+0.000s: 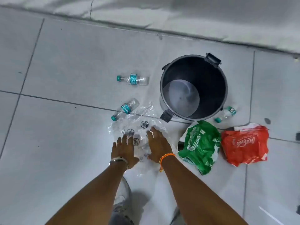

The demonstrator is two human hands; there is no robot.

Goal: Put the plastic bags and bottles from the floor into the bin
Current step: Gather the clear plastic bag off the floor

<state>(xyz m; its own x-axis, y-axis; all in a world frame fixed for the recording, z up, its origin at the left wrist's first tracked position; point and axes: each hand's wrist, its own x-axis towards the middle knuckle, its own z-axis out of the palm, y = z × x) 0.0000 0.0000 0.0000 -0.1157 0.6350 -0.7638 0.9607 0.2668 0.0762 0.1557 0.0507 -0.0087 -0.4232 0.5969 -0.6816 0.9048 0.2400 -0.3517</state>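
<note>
A clear plastic bag (138,124) with dark round prints lies flat on the white floor tiles. My left hand (125,150) and my right hand (158,146) both rest on its near part, fingers spread, palms down. A dark round bin (211,75) stands open just beyond, with nothing in it. Three clear bottles with teal caps lie on the floor: one far bottle (134,79), one crushed bottle (125,108) touching the clear bag, and one bottle (226,114) at the bin's right side. A green bag (200,145) and a red bag (245,144) lie to the right.
A raised ledge (178,17) runs across the far side of the floor. My grey shoe (122,197) is below my left arm. A small dark object (297,136) sits at the right edge.
</note>
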